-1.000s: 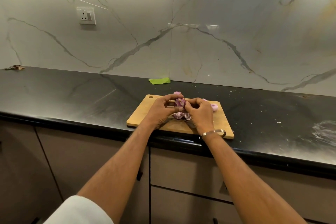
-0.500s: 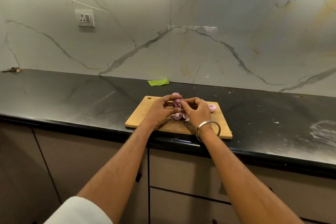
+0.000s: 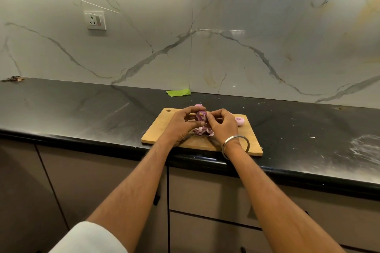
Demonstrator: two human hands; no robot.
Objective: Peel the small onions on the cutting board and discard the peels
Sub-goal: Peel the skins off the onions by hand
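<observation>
holding the small onion (image 3: 201, 116) above the wooden cutting board (image 3: 160, 129), pinched in the left hand (image 3: 181, 124), let the right hand (image 3: 221, 124), fingertips closed on its skin, strip downward so flakes join the peel pile (image 3: 202, 131).

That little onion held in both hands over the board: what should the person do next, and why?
Probably pull the loosened skin off with the right hand while the left hand steadies the onion. It still shows dark purple skin, unlike the pale peeled onion on the cutting board, and peels already lie just beneath the hands.
</observation>
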